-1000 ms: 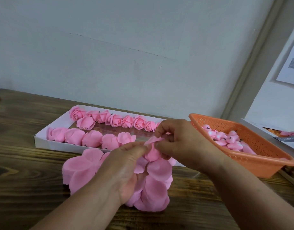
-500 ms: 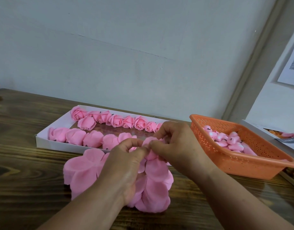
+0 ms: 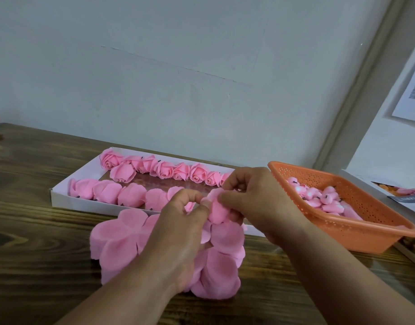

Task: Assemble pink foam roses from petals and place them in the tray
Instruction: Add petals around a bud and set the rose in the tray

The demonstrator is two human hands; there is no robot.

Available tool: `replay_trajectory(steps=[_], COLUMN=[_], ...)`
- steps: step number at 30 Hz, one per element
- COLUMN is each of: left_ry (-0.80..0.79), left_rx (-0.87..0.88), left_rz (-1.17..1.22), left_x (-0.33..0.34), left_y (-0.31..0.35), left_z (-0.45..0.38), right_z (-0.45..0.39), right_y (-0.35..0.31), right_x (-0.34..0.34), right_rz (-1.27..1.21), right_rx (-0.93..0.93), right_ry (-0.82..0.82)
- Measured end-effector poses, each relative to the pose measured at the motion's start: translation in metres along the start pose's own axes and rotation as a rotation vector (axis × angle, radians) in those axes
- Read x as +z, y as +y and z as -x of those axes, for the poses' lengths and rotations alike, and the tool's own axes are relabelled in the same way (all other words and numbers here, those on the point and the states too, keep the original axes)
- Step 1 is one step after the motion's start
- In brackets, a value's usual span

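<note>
With our left hand [image 3: 178, 233] and our right hand [image 3: 258, 202] we pinch one half-made rose [image 3: 217, 211] between curled fingers and thumbs, just above the pile of loose petals [image 3: 122, 240] on the wooden table [image 3: 33, 266]. Behind our hands lies the white tray [image 3: 61, 198], which holds two rows of finished roses [image 3: 164, 170]. At our right stands the orange basket [image 3: 356, 233], which contains small pink buds [image 3: 319, 195].
</note>
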State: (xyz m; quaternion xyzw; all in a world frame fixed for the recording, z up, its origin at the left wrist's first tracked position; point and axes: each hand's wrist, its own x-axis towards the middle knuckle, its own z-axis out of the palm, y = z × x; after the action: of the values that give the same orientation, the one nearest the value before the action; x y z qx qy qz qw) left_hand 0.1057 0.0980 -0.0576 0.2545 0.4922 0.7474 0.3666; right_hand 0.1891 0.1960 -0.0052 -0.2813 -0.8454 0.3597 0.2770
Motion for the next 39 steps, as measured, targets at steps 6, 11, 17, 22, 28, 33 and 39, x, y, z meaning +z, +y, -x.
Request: replay_trajectory(steps=[6,11,17,22,28,33,39], left_ry=[-0.058,-0.086,-0.075,-0.074,-0.163,-0.011,0.134], left_rx=[0.04,0.091,0.093,0.026,-0.113,-0.108,-0.036], left_rz=[-0.079,-0.184,-0.162,-0.199,0.166,0.079,-0.086], left_x=[0.003,0.003,0.004,-0.002,-0.002,-0.001,-0.001], left_y=[0.0,0.001,0.002,0.002,-0.001,-0.008,-0.01], left_z=[0.005,0.007,0.008,0.003,-0.003,-0.006,-0.009], right_z=[0.002,0.004,0.007,0.007,0.004,0.005,0.008], right_y=[-0.003,-0.004,-0.005,0.001,0.013,0.011,0.004], right_x=[0.002,0.003,0.0,-0.002,-0.003,0.007,0.012], right_rz=[0.071,0.106,-0.066,-0.102,-0.114,-0.036,0.167], right_rx=[-0.038,-0.062,-0.02,0.029,0.047,-0.023,-0.138], right_ry=[0.013,0.047,-0.049,-0.017,0.191,0.298,0.246])
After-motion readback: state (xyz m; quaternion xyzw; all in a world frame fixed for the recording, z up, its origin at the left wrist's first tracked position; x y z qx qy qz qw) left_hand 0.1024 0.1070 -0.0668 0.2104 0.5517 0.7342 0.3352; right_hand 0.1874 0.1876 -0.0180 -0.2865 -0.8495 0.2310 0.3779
